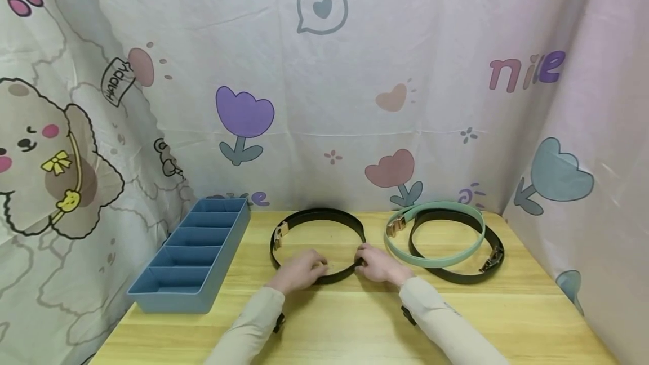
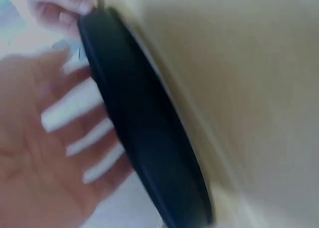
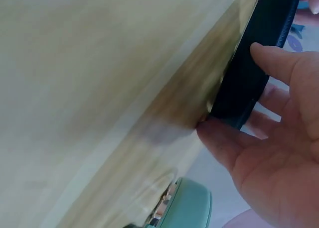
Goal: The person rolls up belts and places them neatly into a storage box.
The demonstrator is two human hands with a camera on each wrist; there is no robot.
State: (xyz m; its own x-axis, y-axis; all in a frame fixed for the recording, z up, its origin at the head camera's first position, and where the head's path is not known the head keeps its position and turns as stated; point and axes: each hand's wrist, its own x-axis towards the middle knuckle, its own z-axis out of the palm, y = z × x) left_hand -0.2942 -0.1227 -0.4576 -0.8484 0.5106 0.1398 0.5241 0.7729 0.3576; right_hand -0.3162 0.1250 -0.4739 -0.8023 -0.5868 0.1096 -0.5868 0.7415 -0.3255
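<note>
Your right hand is pinching the black belt coiled right of the blue tray; your left hand is holding its fingers spread beside the belt's near side.

A person in pale sleeves stretches both forearms toward the far edge of a wooden table, the arms converging, hands low and a little apart, about midway between its left and right edges. The left hand shows its palm at the wrist camera, fingers parted and loosely extended; the right hand pinches, its fingers bent.
</note>
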